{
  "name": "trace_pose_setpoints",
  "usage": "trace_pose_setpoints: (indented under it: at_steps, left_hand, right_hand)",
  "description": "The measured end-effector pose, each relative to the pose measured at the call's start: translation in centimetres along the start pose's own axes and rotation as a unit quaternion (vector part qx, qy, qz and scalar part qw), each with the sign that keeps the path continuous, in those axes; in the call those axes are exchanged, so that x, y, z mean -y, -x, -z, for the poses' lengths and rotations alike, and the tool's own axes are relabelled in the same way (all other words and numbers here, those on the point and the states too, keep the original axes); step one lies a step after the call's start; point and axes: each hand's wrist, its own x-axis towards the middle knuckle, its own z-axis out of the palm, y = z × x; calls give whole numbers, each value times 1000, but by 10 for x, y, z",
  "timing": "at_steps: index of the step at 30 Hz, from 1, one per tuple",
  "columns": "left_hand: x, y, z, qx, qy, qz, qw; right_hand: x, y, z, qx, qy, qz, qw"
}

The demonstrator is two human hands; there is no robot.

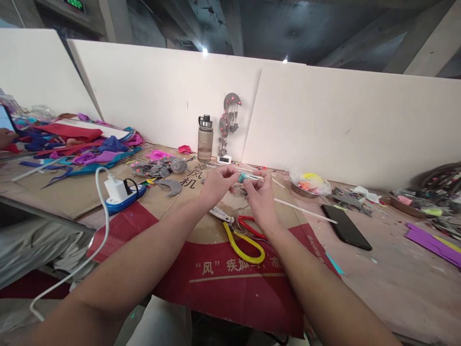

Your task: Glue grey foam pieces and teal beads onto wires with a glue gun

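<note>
Both hands meet above the middle of the cardboard sheet [216,235]. My left hand [220,183] pinches a small teal piece [241,178] between thumb and fingertips. From the other side, my right hand [260,194] has its fingertips closed at the same piece, with a thin pale strip showing near them. What exactly the right fingers grip is too small to tell. Just below the hands lie yellow-handled scissors [245,247] and a red-handled tool [248,225], partly overlapping. A long clear stick [306,210] runs from beside my right hand onto a black phone [345,227].
Behind stand a water bottle [205,142] and a grey felt moon hanging [232,102] against white panels. Grey felt pieces [154,167] and a blue power strip [126,199] with a white cable lie left. A bowl [306,191] sits right. Colourful fabric [93,149] heaps far left.
</note>
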Motion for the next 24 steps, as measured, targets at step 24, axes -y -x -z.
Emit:
trace_pose_setpoints:
  at_steps: [24]
  left_hand:
    - [-2, -1, -2, 47, 174, 123, 976]
  right_hand:
    - [5, -1, 10, -9, 287, 253, 924]
